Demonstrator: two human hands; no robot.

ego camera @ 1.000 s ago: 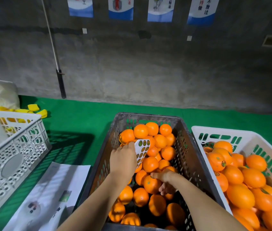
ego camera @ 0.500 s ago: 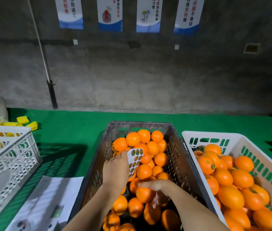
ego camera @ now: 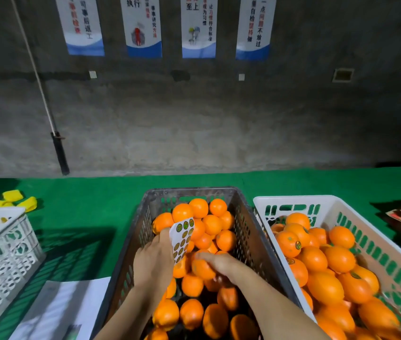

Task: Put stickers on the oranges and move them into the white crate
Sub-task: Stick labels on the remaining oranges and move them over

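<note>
Two hands at work in our grey crate (ego camera: 248,231). Right hand (ego camera: 219,262) curls over one orange (ego camera: 201,268) mid-crate; left hand (ego camera: 154,260) pinches the sticker sheet (ego camera: 182,238) upright just beside it. White crate (ego camera: 371,235) with stickered oranges adjoins the right edge. We judge: lift clear, label, then transfer.

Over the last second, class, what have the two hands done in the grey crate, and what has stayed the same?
The right hand has come up from lower among the fruit and now curls over an orange beside the sticker sheet. The left hand still holds that sheet upright over the grey crate. No orange has gone across to the white crate; both crates sit as before.
</note>
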